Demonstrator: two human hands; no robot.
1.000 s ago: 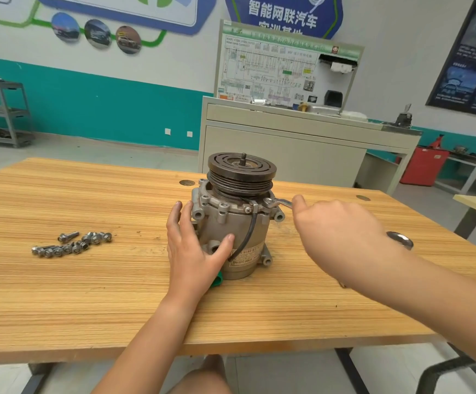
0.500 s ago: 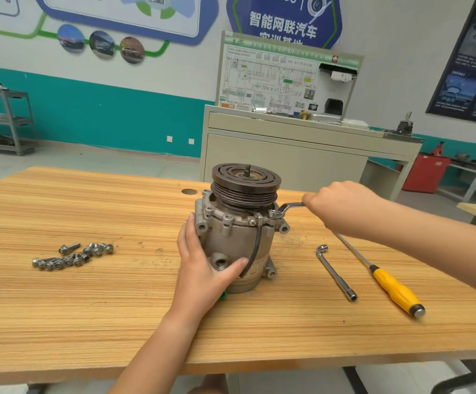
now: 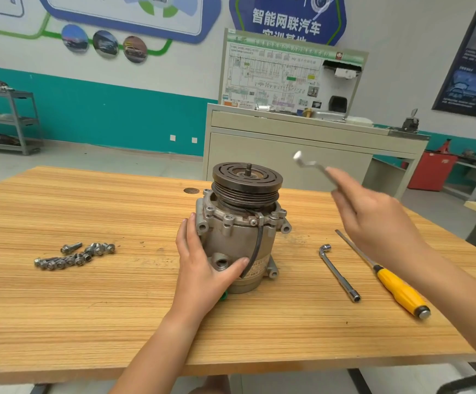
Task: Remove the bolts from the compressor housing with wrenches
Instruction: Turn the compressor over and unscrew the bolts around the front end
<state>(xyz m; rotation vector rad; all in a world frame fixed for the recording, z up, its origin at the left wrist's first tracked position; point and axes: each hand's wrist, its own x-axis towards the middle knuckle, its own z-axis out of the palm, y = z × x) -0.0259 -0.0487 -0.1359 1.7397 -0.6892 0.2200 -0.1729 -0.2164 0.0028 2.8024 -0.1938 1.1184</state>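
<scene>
1. Wooden surface (image 3: 89, 308) carries the compressor housing (image 3: 239, 245), which stands upright near the middle with its pulley (image 3: 246, 180) on top.
2. Our left hand (image 3: 202, 268) grips the housing's left side, fingers wrapped behind it and thumb across the front.
3. Our right hand (image 3: 373, 220) holds a wrench (image 3: 310, 163) in the air, right of the pulley and clear of it, fingers curled round the blurred handle.
4. Loose bolts (image 3: 74, 255) lie clustered well left of the housing.
5. An L-shaped socket wrench (image 3: 339, 273) and a yellow-handled screwdriver (image 3: 399, 291) lie side by side on the right.

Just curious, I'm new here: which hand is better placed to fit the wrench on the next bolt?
The right hand: it holds the wrench raised beside the compressor, while the left hand grips and steadies it.
</scene>
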